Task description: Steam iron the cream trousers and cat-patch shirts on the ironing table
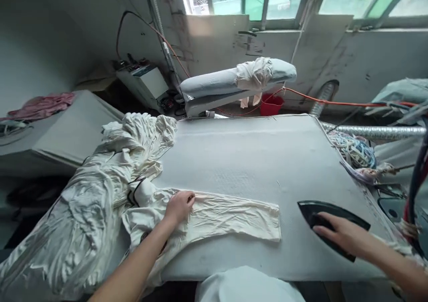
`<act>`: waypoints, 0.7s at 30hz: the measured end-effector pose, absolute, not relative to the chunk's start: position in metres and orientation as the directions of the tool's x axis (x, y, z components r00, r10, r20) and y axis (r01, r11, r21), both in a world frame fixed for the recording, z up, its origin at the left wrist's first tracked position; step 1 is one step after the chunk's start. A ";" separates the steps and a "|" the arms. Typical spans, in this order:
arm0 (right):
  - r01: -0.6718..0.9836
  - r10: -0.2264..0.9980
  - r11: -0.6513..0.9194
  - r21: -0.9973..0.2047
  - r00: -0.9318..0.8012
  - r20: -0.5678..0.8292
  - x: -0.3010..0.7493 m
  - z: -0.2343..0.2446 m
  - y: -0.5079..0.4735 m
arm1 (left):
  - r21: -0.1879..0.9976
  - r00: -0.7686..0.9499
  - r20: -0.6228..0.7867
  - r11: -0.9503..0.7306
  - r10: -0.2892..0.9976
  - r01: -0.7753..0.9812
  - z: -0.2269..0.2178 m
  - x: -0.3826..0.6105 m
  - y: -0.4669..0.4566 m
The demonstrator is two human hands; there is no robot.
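A cream garment (234, 216) lies on the padded ironing table (240, 155), with one long wrinkled sleeve or leg stretched out to the right. My left hand (180, 207) is closed on its upper edge, pinching the cloth near where the long part meets the bunched rest. Well to the right, my right hand (339, 230) is wrapped round the handle of a dark iron (357, 222). The iron rests on the table, its pointed end to the upper left, apart from the garment. My right palm hides most of the handle.
A big heap of cream cloth (96, 204) covers the table's left side. Behind the table stands a padded sleeve arm (214, 81) with cloth draped on it, beside a red bucket (271, 104). An orange hose (334, 101) and a bundle of cords (354, 149) are at right.
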State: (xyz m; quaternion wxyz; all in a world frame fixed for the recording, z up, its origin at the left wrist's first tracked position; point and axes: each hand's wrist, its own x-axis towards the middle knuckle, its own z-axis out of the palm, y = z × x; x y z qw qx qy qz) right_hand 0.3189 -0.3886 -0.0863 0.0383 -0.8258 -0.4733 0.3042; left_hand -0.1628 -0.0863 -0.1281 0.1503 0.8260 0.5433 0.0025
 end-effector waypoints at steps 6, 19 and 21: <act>0.864 0.831 -0.237 -0.444 -0.057 -0.554 0.092 -0.054 -0.242 | 0.505 0.341 -0.277 -0.166 0.898 0.847 -0.116 -0.158 -0.055; 0.544 0.669 -0.741 -0.394 0.548 -0.502 0.182 -0.100 -0.309 | 0.926 0.459 -0.280 0.111 0.843 0.361 -0.104 -0.174 -0.078; 0.569 0.632 -0.775 -0.274 0.704 -0.324 0.193 -0.098 -0.331 | 0.970 0.393 -0.179 0.096 0.902 0.222 -0.084 -0.148 -0.125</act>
